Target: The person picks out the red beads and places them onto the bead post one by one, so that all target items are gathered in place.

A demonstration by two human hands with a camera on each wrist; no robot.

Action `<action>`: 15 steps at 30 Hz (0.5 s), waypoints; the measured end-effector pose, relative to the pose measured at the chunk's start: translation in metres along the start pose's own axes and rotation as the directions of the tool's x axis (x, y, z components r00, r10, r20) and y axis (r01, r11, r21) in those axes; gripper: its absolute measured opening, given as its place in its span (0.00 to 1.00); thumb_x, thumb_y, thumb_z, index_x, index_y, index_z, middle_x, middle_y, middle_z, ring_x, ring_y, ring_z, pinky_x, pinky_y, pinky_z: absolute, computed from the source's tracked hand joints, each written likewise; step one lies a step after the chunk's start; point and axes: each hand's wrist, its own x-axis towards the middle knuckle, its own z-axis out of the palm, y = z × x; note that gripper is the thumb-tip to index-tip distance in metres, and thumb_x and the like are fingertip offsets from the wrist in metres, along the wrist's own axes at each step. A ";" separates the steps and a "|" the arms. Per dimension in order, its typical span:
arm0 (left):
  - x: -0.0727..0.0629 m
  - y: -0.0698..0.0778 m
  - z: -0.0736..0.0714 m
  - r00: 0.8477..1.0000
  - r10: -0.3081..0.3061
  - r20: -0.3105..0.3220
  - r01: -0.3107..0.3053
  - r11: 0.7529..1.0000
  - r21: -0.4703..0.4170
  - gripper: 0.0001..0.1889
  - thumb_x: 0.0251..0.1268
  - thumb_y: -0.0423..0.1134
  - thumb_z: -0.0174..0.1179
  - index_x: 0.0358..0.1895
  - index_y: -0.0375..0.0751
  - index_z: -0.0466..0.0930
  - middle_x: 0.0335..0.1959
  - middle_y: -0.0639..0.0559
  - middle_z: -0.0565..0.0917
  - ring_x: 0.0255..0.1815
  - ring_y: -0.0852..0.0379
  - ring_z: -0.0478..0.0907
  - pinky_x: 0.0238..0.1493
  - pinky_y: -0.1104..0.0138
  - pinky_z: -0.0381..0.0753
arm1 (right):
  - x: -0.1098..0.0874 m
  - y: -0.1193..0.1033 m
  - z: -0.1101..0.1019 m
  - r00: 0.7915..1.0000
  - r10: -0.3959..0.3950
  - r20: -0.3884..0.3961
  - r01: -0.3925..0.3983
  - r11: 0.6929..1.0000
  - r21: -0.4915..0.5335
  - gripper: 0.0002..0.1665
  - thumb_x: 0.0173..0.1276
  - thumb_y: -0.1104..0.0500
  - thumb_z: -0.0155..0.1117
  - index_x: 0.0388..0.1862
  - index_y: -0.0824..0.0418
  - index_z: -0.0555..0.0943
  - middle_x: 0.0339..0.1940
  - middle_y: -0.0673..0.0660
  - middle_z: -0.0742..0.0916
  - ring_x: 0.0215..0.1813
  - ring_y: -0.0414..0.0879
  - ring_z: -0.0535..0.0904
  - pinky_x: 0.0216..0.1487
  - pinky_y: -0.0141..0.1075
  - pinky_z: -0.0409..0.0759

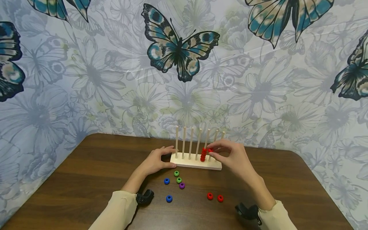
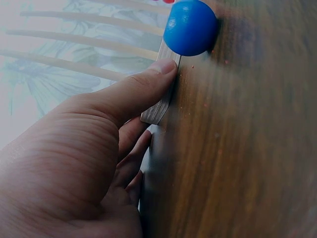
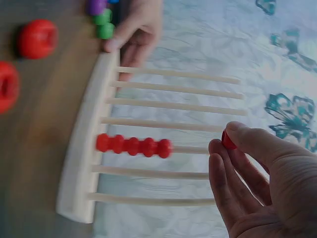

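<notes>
A pale wooden peg rack (image 1: 198, 164) with several upright pegs stands near the table's far edge. My left hand (image 1: 156, 160) holds its left end, thumb (image 2: 148, 82) along the front of the base and fingers behind. Several red beads (image 3: 132, 146) are stacked on one peg right of the middle; the other pegs in the right wrist view are bare. Between thumb and fingertips my right hand (image 1: 234, 156) pinches a red bead (image 3: 229, 140), close to the upper part of the pegs. Whether this bead touches a peg I cannot tell.
In front of the rack lie two green beads (image 1: 176, 173), a purple bead (image 1: 182, 185) and two blue beads (image 1: 169, 198). Two loose red beads (image 1: 210, 196) lie nearer me on the right. Behind the brown table (image 1: 115, 153) hangs a butterfly-patterned cloth (image 1: 95, 76).
</notes>
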 end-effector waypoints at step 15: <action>0.001 0.000 0.003 1.000 0.011 -0.012 -0.011 1.000 -0.006 0.32 0.63 0.45 0.77 0.71 0.45 0.81 0.79 0.38 0.70 0.81 0.22 0.54 0.80 0.31 0.53 | 0.049 -0.022 -0.014 0.941 -0.174 -0.291 0.180 0.984 -0.009 0.14 0.65 0.67 0.78 0.49 0.59 0.92 0.44 0.52 0.94 0.45 0.42 0.91 0.50 0.29 0.87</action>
